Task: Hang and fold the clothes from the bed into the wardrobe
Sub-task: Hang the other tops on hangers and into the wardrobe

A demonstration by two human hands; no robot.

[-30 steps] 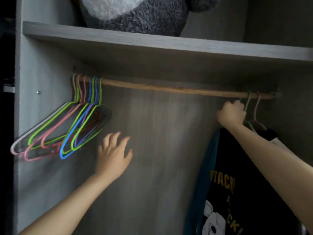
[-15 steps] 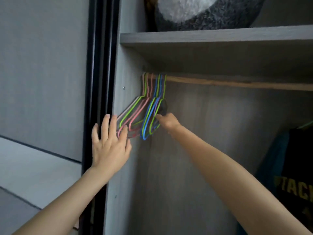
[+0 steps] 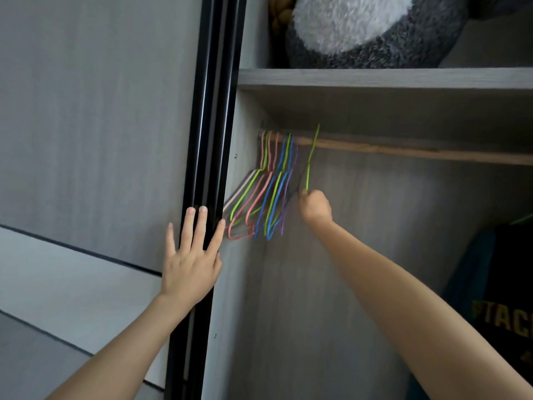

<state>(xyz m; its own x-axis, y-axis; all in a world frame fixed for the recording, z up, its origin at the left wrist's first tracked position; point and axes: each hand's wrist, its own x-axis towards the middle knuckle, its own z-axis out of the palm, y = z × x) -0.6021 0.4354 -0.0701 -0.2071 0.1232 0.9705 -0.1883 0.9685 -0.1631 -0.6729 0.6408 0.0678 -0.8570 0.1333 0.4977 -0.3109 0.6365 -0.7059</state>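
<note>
Inside the open wardrobe a wooden rail [image 3: 403, 151] runs under a grey shelf [image 3: 375, 79]. Several coloured wire hangers [image 3: 265, 192] bunch at the rail's left end. My right hand [image 3: 315, 206] grips a green hanger [image 3: 311, 157], lifted off to the right of the bunch with its hook at rail height. My left hand [image 3: 191, 261] has straight, spread fingers and rests flat on the black edge of the sliding door [image 3: 210, 168]. A black T-shirt with yellow print [image 3: 510, 307] hangs at the far right, over a teal garment [image 3: 467, 269].
A grey and white plush toy [image 3: 369, 33] fills the top shelf. The grey sliding door panel [image 3: 101, 125] covers the left side. The wardrobe's back wall [image 3: 375, 241] is bare between the hangers and the hung clothes.
My right hand left the hung T-shirt, crossed to the hanger bunch and pulled one green hanger out. My left hand moved to the door edge. The view swung left.
</note>
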